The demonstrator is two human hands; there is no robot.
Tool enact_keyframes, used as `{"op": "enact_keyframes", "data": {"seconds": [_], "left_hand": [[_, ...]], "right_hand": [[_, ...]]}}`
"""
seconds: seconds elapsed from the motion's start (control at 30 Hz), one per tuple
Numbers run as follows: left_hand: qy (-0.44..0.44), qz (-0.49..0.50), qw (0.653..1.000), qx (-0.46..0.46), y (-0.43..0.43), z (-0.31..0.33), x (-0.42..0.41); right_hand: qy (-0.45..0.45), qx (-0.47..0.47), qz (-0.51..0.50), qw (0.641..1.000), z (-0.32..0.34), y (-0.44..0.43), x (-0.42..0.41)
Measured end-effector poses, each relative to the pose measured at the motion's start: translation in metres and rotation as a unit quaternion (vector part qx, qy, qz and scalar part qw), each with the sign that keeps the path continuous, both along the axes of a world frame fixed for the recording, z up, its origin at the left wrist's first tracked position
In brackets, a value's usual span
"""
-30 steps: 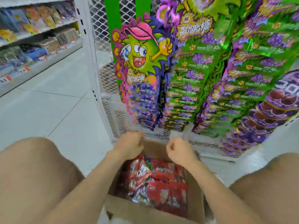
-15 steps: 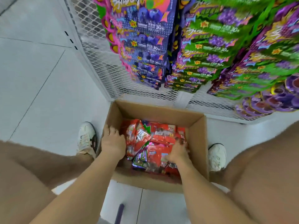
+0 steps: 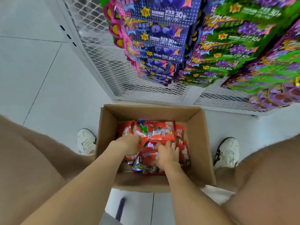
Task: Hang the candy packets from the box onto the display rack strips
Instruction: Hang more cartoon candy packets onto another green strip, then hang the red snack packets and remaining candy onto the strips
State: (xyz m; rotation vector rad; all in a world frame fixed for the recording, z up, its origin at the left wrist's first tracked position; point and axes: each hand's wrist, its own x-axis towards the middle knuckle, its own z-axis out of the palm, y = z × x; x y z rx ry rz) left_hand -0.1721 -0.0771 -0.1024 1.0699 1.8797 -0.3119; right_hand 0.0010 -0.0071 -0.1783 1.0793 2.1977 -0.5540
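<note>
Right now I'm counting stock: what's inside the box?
The box holds a loose pile of red candy packets, with the left hand and right hand on them. How deep the pile goes is covered.

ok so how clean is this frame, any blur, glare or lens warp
Head view: hanging packets at top right are smeared by motion blur; the rack mesh bows from wide-angle distortion; light is flat with soft shadows inside the box; the red packets show only slight sheen; both hands look fairly sharp.
</note>
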Motion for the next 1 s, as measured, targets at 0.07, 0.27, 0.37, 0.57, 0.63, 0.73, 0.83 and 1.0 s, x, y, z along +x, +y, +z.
{"op": "enact_keyframes", "data": {"seconds": [0.07,0.27,0.37,0.57,0.63,0.73,0.83,1.0], "left_hand": [[-0.003,-0.007,1.000,0.018,-0.001,0.003,-0.004],[-0.028,0.066,0.988,0.135,-0.003,0.029,-0.021],[-0.060,0.146,0.967,0.200,-0.002,0.063,-0.028],[-0.092,0.360,0.857,0.356,0.000,0.143,-0.037],[-0.077,0.419,0.812,0.399,0.001,0.168,-0.039],[-0.056,0.444,0.773,0.450,0.008,0.209,-0.037],[-0.162,0.431,0.773,0.436,0.013,0.253,-0.039],[0.012,0.392,0.765,0.511,0.021,0.298,-0.073]], "right_hand": [[-0.003,0.032,0.008,0.999,0.005,-0.009,-0.008],[0.198,-0.170,-0.103,0.960,0.049,0.006,-0.024],[0.290,-0.194,-0.092,0.932,0.099,0.027,-0.042],[0.445,-0.057,-0.172,0.877,0.179,0.042,-0.063],[0.449,-0.031,-0.171,0.877,0.203,0.040,-0.073],[0.452,-0.182,-0.115,0.866,0.242,0.036,-0.089],[0.476,-0.180,-0.037,0.860,0.287,0.036,-0.099],[0.399,-0.027,0.082,0.913,0.343,0.070,-0.097]]}}
